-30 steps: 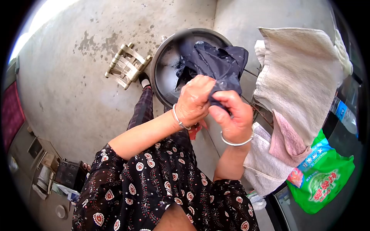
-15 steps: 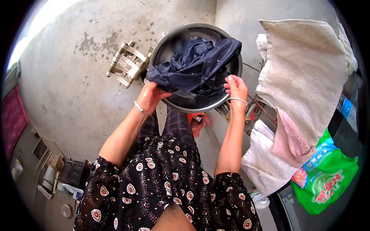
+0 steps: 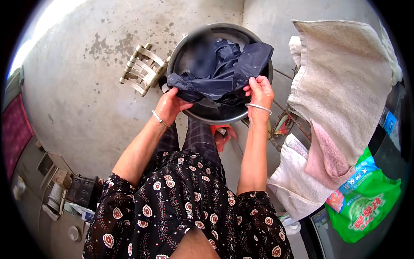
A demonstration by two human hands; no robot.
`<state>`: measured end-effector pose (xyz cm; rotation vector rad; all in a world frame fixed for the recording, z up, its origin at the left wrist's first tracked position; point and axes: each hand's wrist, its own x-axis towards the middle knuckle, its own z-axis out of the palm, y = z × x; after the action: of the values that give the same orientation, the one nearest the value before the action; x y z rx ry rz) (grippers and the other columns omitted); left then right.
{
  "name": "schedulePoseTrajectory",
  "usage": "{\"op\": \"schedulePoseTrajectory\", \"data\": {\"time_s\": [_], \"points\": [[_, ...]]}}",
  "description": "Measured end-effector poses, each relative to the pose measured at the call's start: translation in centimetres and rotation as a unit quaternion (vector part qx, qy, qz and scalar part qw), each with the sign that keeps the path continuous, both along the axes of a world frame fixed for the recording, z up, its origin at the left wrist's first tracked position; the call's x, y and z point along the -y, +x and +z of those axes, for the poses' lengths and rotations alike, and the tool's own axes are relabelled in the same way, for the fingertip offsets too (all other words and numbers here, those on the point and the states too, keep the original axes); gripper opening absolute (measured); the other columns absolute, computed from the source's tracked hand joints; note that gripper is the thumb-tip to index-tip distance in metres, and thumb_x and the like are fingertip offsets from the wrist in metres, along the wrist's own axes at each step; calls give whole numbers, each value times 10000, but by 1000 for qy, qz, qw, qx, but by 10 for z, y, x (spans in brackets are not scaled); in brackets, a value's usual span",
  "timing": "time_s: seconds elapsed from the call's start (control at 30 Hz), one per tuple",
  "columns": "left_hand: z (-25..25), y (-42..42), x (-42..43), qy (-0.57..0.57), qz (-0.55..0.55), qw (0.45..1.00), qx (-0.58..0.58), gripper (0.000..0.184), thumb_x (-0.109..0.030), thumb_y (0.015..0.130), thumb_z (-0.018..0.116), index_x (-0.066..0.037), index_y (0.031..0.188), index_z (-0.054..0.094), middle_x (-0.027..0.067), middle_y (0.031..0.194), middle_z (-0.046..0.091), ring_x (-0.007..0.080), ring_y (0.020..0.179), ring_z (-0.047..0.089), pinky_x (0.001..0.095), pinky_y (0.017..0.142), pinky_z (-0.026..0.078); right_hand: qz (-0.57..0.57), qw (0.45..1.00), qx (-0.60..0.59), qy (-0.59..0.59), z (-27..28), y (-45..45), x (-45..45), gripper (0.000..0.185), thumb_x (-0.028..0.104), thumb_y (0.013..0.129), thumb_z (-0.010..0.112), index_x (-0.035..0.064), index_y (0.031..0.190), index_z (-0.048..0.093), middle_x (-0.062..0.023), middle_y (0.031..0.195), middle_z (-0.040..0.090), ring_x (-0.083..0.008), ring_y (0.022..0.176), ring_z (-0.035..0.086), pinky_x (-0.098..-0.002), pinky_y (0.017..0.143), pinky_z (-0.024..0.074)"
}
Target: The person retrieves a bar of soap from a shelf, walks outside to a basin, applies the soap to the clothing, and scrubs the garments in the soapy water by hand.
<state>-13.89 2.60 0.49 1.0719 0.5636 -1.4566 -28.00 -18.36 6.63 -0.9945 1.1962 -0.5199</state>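
Observation:
A wet, dark navy cloth [image 3: 217, 82] lies bunched in a round metal basin [image 3: 202, 117], its near edge stretched between my hands. At the basin's left near side, my left hand [image 3: 171, 105] pinches one end of the cloth, thumb and fingers around it. Over the right part of the basin, my right hand [image 3: 260, 91] grips the cloth with thumb and fingertips. Each wrist wears a silver bangle. A blurred patch hides part of the cloth and the basin's upper left.
Left of the basin stands a small slatted stool [image 3: 143, 70]. Beige towels [image 3: 340, 77] and a pink cloth [image 3: 327, 151] hang at the right, above a green packet [image 3: 364, 203]. A red bag [image 3: 222, 137] is below the basin. Black crates [image 3: 84, 191] stand at the lower left.
My hands have separated from their bunched grip on the cloth, the left moving left. Since half a second ago, my right hand has moved slightly up-left and taken hold of the cloth.

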Motion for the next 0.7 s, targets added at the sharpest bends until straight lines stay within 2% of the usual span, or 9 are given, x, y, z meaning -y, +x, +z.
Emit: {"op": "schedulePoseTrajectory", "data": {"time_s": [0.1, 0.17, 0.2, 0.3, 0.37, 0.43, 0.5, 0.63, 0.7], "points": [[7, -2, 7, 143, -102, 964, 199, 326, -261, 887, 480, -26, 1104, 544, 99, 961, 620, 210, 843, 600, 338, 768, 484, 27, 998, 58, -1, 23, 3, -8, 80, 94, 824, 607, 40, 802, 552, -1, 712, 543, -76, 612, 517, -202, 559, 380], [22, 2, 15, 215, -131, 902, 350, 280, -198, 872, 498, 3, 1057, 557, 98, 906, 626, 207, 780, 598, 330, 730, 476, 82, 995, 48, -13, 34, 3, -18, 92, 97, 827, 607, 41, 792, 543, 4, 708, 540, -73, 627, 517, -200, 564, 377], [33, 3, 21, 204, -113, 855, 463, 266, -185, 853, 551, 26, 1016, 558, 114, 872, 618, 207, 766, 593, 319, 719, 468, 126, 991, 33, -3, 38, 4, -24, 101, 95, 829, 609, 41, 789, 533, 10, 698, 532, -65, 644, 511, -198, 585, 382], [67, 9, 52, 78, -121, 764, 629, 256, -159, 829, 591, 25, 1005, 562, 137, 868, 612, 233, 806, 604, 321, 746, 469, 239, 970, 8, -32, 33, 11, -50, 115, 57, 804, 622, 20, 748, 529, 27, 672, 510, -56, 629, 483, -211, 586, 394], [69, 10, 72, 0, -189, 814, 549, 303, -165, 800, 631, 30, 1022, 565, 165, 896, 619, 273, 816, 615, 319, 753, 477, 317, 944, -22, -91, 26, 17, -66, 99, 22, 768, 632, 10, 754, 535, -19, 659, 523, -90, 599, 488, -235, 565, 404], [60, 14, 88, -14, -324, 806, 495, 354, -154, 787, 637, 53, 1063, 559, 190, 920, 628, 254, 821, 622, 312, 750, 479, 344, 932, -16, -111, 15, 21, -84, 88, 10, 740, 632, 2, 790, 559, -120, 709, 576, -232, 631, 567, -308, 606, 451], [43, 14, 97, -44, -358, 848, 388, 419, -163, 809, 627, 64, 1145, 522, 100, 962, 629, 142, 880, 574, 269, 795, 457, 362, 923, -34, -125, 6, 17, -93, 83, 19, 745, 628, 0, 795, 565, -129, 724, 583, -258, 663, 589, -323, 619, 459], [57, 13, 83, -89, -215, 950, 207, 324, -68, 806, 584, 56, 1103, 553, 61, 941, 635, 89, 822, 576, 227, 758, 462, 283, 956, -71, 30, 8, -11, -71, 46, 50, 810, 599, 14, 833, 581, -64, 741, 617, -121, 672, 593, -258, 606, 467], [74, 25, 71, -79, -149, 976, 136, 246, -32, 801, 540, 31, 1034, 588, 67, 922, 648, 109, 791, 611, 228, 748, 479, 143, 986, -91, -7, 5, -24, -49, 60, 66, 834, 587, 21, 873, 592, -33, 732, 617, -71, 674, 571, -227, 604, 462]]}}
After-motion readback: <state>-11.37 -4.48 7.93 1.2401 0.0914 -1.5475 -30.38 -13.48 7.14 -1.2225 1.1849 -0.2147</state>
